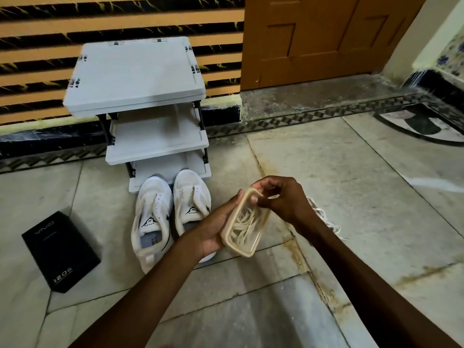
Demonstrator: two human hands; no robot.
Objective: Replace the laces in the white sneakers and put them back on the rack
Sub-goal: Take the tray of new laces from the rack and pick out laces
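While the left hand [213, 229] cradles the box [244, 224] of laces [242, 226] and the right hand [281, 199] pinches its lid corner, a hard yank could spill everything beside the laceless sneakers [170, 212] on the floor [326, 184].

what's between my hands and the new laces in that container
The lid. The new laces lie coiled inside the clear container, which the left hand holds, while the right hand grips the lid at its far end.

Both bare forearms reach forward; the left hand [213, 228] cups upward, palm open, while the right hand [283, 197] curls, fingertips [254, 200] pinched.
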